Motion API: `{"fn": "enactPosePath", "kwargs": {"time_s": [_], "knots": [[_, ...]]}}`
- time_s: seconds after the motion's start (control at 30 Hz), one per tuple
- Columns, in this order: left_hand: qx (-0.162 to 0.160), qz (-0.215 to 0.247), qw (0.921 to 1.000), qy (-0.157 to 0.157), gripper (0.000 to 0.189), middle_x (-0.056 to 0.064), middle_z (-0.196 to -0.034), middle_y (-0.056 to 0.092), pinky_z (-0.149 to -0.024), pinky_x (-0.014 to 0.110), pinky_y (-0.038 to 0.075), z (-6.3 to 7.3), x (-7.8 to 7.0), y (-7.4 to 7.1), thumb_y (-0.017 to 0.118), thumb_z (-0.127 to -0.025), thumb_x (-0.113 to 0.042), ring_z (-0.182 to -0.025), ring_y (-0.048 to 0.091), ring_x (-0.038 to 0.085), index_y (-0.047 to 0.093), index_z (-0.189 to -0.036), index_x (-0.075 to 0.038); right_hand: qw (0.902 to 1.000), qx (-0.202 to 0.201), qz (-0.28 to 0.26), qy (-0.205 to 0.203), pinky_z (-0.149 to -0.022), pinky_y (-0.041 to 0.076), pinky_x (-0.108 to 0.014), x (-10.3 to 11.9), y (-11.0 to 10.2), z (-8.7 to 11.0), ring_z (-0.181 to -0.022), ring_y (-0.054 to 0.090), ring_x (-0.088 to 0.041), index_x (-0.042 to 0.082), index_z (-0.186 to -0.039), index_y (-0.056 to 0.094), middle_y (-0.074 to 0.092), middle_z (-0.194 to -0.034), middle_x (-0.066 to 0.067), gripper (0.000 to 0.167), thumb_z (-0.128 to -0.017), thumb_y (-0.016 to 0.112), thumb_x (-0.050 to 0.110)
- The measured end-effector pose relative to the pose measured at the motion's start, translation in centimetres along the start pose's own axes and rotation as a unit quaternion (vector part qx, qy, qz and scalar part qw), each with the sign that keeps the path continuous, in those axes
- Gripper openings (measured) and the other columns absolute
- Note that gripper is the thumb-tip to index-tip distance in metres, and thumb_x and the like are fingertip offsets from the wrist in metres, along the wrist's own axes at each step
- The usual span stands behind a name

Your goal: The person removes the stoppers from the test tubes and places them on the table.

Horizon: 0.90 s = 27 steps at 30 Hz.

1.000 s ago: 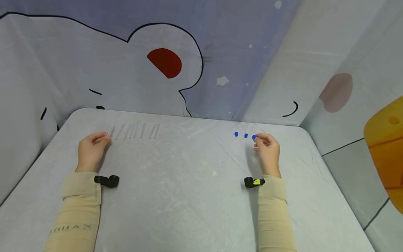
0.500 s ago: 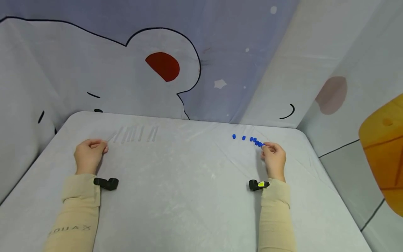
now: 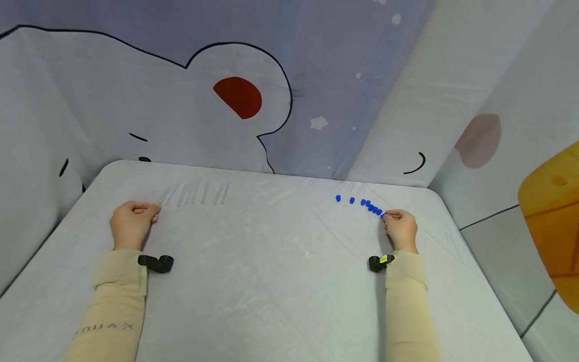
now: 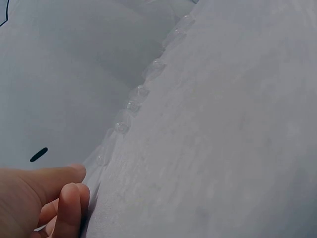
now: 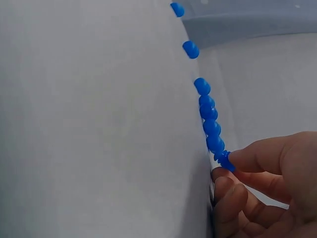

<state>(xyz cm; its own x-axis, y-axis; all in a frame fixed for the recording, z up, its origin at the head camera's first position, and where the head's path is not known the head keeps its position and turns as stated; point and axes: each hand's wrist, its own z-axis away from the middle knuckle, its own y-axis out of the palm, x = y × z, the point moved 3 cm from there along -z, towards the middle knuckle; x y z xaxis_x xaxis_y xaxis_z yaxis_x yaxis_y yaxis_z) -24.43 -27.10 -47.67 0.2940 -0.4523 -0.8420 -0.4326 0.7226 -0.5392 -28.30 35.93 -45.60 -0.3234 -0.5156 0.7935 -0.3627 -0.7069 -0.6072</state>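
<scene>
My left hand (image 3: 131, 225) is at the left of the table, with thumb and fingertips pinching the near end of a slim clear tube (image 3: 165, 195). More clear tubes (image 3: 205, 192) lie side by side to its right; their rounded ends (image 4: 121, 127) show in the left wrist view. At the right, my right hand (image 3: 401, 230) pinches a small blue cap (image 5: 226, 161) between thumb and finger. That cap is at the near end of a curved line of several blue caps (image 5: 211, 127), and two more caps stand apart farther along.
The white-covered table (image 3: 262, 271) stretches between both hands. Behind it hangs a printed cloth wall (image 3: 334, 90), and another panel with an orange shape (image 3: 552, 201) rises at the right. A small black camera (image 3: 156, 263) is on the left wrist.
My right hand has moved right and toward the body, uncovering more blue caps in the line. My left hand drew back slightly with the tube, then shifted a little right.
</scene>
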Motion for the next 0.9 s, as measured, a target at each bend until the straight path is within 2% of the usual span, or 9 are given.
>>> {"fn": "enactPosePath", "kwargs": {"time_s": [0.23, 0.53, 0.73, 0.8, 0.9], "knots": [[0.001, -0.008, 0.9999, 0.006, 0.039, -0.02, -0.064, 0.058, -0.061, 0.014, 0.042, 0.17, -0.12, 0.03, 0.069, -0.096, -0.031, -0.052, 0.056, -0.009, 0.067, -0.116, 0.003, 0.9995, 0.02, 0.023, 0.006, -0.054, 0.05, -0.021, 0.18, -0.15, -0.98, -0.061, 0.056, -0.008, -0.003, -0.121, 0.069, 0.067, -0.086, -0.008, 0.028, -0.099, 0.059, 0.011], [0.005, -0.032, 0.9993, 0.019, 0.04, -0.015, -0.067, 0.061, -0.065, 0.022, 0.041, 0.15, 0.12, -0.11, 0.068, -0.097, -0.033, -0.053, 0.053, -0.008, 0.067, -0.117, 0.002, 0.9991, 0.04, 0.015, -0.005, -0.055, 0.05, -0.02, 0.0, 0.22, -1.0, -0.061, 0.055, -0.007, 0.0, -0.131, 0.064, 0.065, -0.102, -0.012, 0.033, -0.102, 0.056, 0.013], [0.003, -0.009, 0.9998, 0.014, 0.037, -0.016, -0.067, 0.059, -0.066, 0.02, 0.041, 0.14, 0.13, 0.22, 0.062, -0.1, -0.031, -0.056, 0.054, -0.005, 0.066, -0.117, 0.001, 0.9985, 0.049, 0.015, -0.018, -0.056, 0.049, -0.018, -0.3, 0.03, -0.82, -0.06, 0.055, -0.004, -0.005, -0.133, 0.059, 0.066, -0.098, -0.011, 0.037, -0.1, 0.058, 0.013], [0.009, 0.001, 0.9997, 0.023, 0.036, -0.013, -0.071, 0.061, -0.065, 0.018, 0.043, 0.12, -0.08, 0.37, 0.059, -0.101, -0.029, -0.057, 0.055, -0.005, 0.066, -0.119, 0.001, 0.9983, 0.055, 0.018, -0.012, -0.056, 0.049, -0.018, -0.46, -0.07, -0.73, -0.06, 0.055, -0.004, -0.005, -0.137, 0.055, 0.065, -0.099, -0.012, 0.042, -0.099, 0.058, 0.012], [0.014, 0.003, 0.9987, 0.049, 0.034, -0.001, -0.082, 0.066, -0.063, 0.015, 0.044, 0.2, -0.71, 0.6, 0.055, -0.102, -0.025, -0.06, 0.056, -0.005, 0.067, -0.121, 0.001, 0.9974, 0.071, 0.014, -0.005, -0.057, 0.049, -0.018, -0.61, -0.11, -0.69, -0.063, 0.056, -0.005, -0.005, -0.144, 0.046, 0.065, -0.103, -0.014, 0.049, -0.1, 0.058, 0.012]]}}
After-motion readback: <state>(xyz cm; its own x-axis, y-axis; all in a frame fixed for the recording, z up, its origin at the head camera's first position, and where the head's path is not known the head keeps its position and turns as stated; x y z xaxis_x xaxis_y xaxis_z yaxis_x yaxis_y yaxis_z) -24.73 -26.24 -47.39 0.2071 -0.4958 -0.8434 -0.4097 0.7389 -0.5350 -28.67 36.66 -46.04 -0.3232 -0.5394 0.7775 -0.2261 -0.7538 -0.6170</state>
